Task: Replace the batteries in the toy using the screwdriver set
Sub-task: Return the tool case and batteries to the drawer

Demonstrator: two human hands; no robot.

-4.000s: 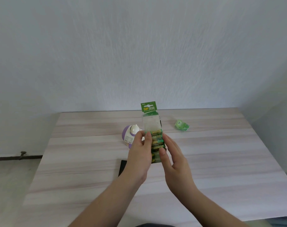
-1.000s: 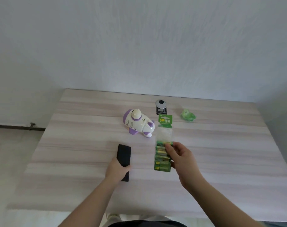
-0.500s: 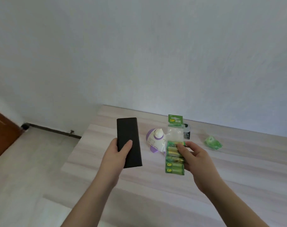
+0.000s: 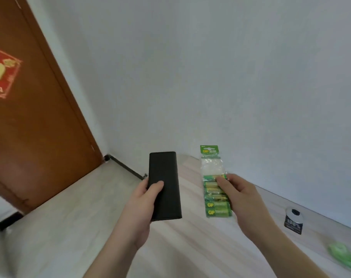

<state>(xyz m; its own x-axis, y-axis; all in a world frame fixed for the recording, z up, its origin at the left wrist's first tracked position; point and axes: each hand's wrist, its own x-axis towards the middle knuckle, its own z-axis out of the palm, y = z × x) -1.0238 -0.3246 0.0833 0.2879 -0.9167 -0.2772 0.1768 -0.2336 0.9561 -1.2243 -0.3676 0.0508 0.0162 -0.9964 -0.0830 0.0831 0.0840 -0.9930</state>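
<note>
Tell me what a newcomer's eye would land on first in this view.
First, the two raised items at centre: the left hand holds a flat black case upright, and beside it the right hand pinches a green battery pack that hangs above the pale wooden table. Next, the brown door at far left with its red decoration.

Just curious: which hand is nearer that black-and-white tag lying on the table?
Right. The right hand, holding the battery pack, is nearer the tag; the left hand is farther away.
</note>
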